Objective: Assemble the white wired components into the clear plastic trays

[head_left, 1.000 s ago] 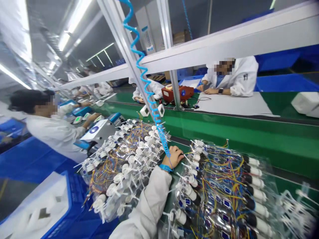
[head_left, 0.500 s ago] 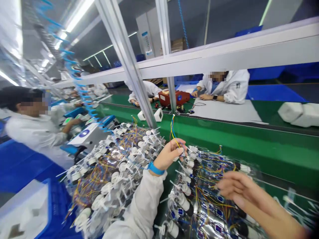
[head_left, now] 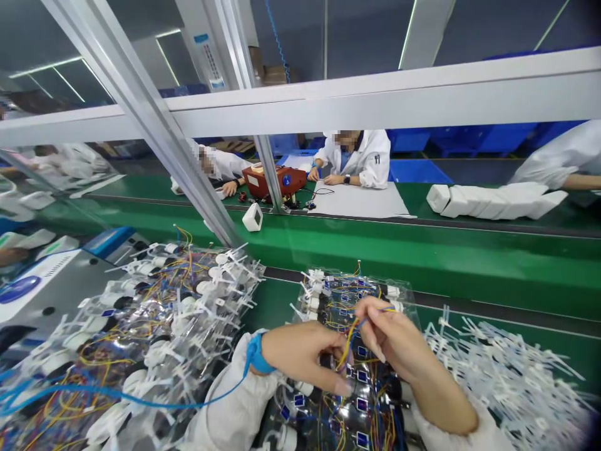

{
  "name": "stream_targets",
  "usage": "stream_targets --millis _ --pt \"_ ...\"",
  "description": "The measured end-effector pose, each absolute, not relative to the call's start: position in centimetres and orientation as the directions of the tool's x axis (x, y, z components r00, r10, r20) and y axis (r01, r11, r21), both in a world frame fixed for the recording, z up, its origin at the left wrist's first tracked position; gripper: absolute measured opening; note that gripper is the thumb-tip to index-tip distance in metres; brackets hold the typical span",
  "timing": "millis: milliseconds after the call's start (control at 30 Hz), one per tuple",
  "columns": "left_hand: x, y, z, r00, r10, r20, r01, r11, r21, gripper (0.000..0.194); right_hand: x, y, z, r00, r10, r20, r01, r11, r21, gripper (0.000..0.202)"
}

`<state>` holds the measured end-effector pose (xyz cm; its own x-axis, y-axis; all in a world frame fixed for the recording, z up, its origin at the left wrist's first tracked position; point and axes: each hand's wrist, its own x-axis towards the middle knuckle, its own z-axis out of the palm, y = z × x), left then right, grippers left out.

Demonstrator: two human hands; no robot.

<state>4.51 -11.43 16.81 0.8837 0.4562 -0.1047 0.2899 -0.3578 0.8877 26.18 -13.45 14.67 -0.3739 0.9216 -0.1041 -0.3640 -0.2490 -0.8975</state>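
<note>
My right hand (head_left: 392,335) pinches a bundle of thin yellow, blue and red wires (head_left: 350,338) between thumb and fingers. At the lower end of that bundle, my left hand (head_left: 305,357), with a blue wrist strap (head_left: 257,354), curls its fingers and thumb round it; any small part inside the grip is hidden. Both hands are over a clear plastic sheet (head_left: 347,410) bearing rows of small dark-blue squares, coloured wires and round white-and-black parts. A second wired batch (head_left: 154,326), with white parts and ties, lies left of my left hand.
Loose white cable ties (head_left: 507,369) are heaped at the right. A blue cord (head_left: 141,394) runs from my wrist strap leftward. Metal posts (head_left: 150,119) and a crossbar (head_left: 375,103) stand ahead. Beyond the green bench (head_left: 422,250), people in white coats work near a red box (head_left: 263,183).
The view has swung right. My right hand has come in from the side and taken hold of the wires. My left hand has lowered over the sheet with the wired part.
</note>
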Motion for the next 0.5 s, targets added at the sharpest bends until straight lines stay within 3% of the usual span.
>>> stream_targets --millis 200,367,500 --pt "3.7 -10.8 16.8 0.900 0.432 -0.052 0.239 -0.392 0.889 0.028 28.2 -15.1 16.3 -0.341 0.935 0.099 -0.378 -0.040 -0.925 0.042" --pt "3.1 -10.5 16.5 0.840 0.543 -0.023 0.277 -0.391 0.877 0.046 29.5 -17.2 18.3 -0.373 0.892 0.254 -0.113 0.228 -0.967 0.047" --pt "3.0 -10.9 16.3 0.797 0.604 -0.023 0.198 -0.225 0.954 0.058 30.5 -18.3 19.3 -0.457 0.833 0.312 0.015 0.358 -0.933 0.050"
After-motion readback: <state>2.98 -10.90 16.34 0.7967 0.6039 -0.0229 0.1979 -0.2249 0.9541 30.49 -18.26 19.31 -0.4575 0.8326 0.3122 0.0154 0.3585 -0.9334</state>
